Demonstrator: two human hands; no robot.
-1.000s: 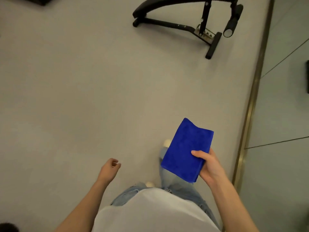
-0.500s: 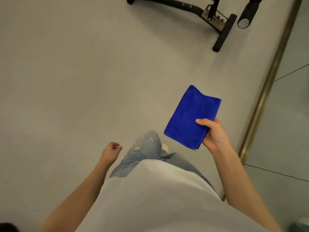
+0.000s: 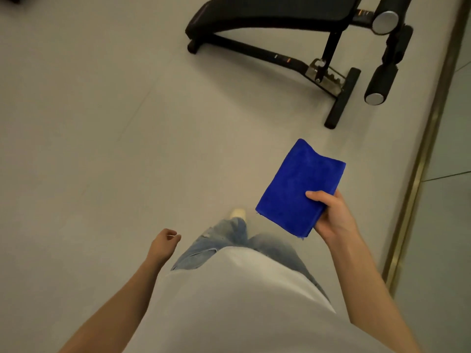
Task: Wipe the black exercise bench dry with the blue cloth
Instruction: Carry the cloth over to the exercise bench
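The black exercise bench (image 3: 275,14) stands on the floor at the top of the view, its curved pad cut off by the upper edge. A folded blue cloth (image 3: 298,187) is held flat in front of my body, well short of the bench. My right hand (image 3: 334,217) grips the cloth at its near right corner, thumb on top. My left hand (image 3: 164,244) hangs at my side with fingers loosely curled and holds nothing.
The bench's metal frame and foot bar (image 3: 342,98) and its padded leg rollers (image 3: 381,82) reach toward me at the upper right. A brass floor strip (image 3: 418,169) runs along the right, with glossy tiles beyond it. Bare grey floor (image 3: 102,123) lies to the left.
The bench has come closer and lower in the view and more of its pad shows. My right hand still holds the cloth the same way. My left hand stays idle.
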